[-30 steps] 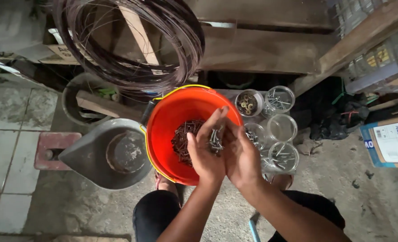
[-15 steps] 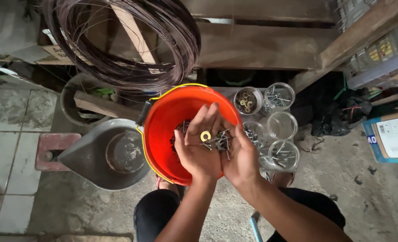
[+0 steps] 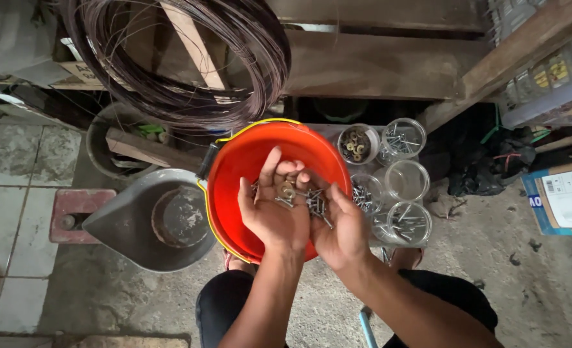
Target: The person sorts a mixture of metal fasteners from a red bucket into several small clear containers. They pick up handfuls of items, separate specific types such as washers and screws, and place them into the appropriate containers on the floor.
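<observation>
Over the orange bucket (image 3: 247,161): left hand (image 3: 270,209) and right hand (image 3: 337,229) cupped open, palms up, cradling mixed screws and washers (image 3: 302,196); clear jars (image 3: 402,187) just beside.

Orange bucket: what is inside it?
The orange bucket shows bare orange wall; the left hand and right hand, cupping screws, cover its bottom.
</observation>
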